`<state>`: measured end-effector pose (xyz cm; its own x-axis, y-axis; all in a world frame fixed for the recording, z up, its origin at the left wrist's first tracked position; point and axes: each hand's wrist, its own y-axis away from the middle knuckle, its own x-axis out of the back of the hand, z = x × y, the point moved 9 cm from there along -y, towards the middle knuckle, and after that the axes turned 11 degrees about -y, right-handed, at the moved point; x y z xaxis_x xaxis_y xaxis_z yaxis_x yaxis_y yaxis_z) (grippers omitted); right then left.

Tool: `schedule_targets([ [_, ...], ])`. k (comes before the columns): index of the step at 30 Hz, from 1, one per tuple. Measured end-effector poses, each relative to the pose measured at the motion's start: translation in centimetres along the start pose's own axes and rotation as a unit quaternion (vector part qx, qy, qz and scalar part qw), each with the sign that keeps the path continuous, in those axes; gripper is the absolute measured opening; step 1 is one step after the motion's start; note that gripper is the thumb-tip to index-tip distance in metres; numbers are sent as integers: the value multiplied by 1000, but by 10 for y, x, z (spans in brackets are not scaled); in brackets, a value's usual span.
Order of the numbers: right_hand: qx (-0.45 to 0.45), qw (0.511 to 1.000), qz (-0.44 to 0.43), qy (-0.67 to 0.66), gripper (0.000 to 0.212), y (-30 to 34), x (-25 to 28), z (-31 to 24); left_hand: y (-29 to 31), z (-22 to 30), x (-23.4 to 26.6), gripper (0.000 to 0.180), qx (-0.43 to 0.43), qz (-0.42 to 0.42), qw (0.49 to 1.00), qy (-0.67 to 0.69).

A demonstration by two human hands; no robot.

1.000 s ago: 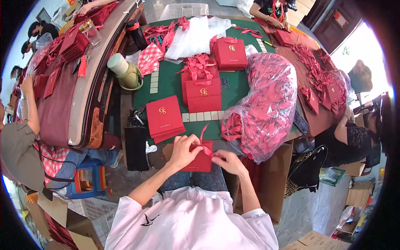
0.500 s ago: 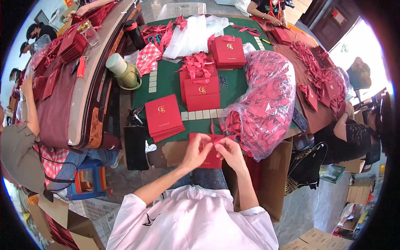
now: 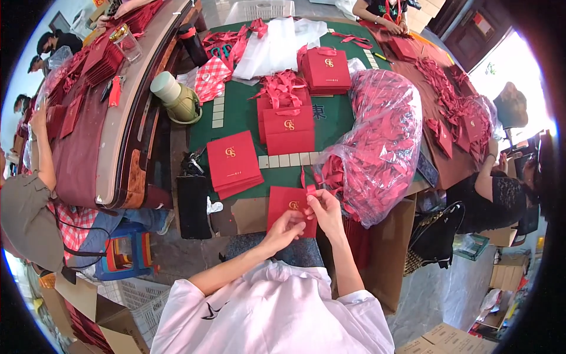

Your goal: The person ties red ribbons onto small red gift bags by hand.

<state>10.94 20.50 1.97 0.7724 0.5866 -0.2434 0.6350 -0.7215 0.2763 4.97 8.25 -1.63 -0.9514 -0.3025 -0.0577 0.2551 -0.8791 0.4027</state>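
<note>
A red paper gift bag (image 3: 282, 203) with a gold emblem lies flat at the table's near edge, in front of my body. My right hand (image 3: 326, 213) is closed, pinching a red ribbon (image 3: 311, 189) between thumb and fingers above the bag's right side. Over the bag's lower part is my left hand (image 3: 283, 233), its fingers loosely curled and apart, with nothing visible in them. A clear plastic sack (image 3: 377, 147) packed with red ribbons lies just right of my hands. To the left sits a stack of flat red bags (image 3: 233, 159).
Finished-looking bags with ribbon handles (image 3: 289, 130) stand mid-table, with another stack (image 3: 326, 71) behind. A green flask (image 3: 175, 97) and a dark bottle (image 3: 191, 44) line the left edge. A black pouch (image 3: 193, 206) hangs at the near left. An open carton (image 3: 383, 253) stands below right.
My hands have parted: the left has moved down and loosened, while the right stays pinched with a ribbon piece now showing above its fingertips. More of the bag's front is visible.
</note>
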Motion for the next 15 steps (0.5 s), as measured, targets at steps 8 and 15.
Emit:
schedule_targets([
  [8,-50,992,-16,-118,12,7,-14,2,12,44,15,20,-178,107,933,-293],
  [15,6,1000,5,-8,17,7,8,11,2,1,9,22,-24,4,996,-89],
])
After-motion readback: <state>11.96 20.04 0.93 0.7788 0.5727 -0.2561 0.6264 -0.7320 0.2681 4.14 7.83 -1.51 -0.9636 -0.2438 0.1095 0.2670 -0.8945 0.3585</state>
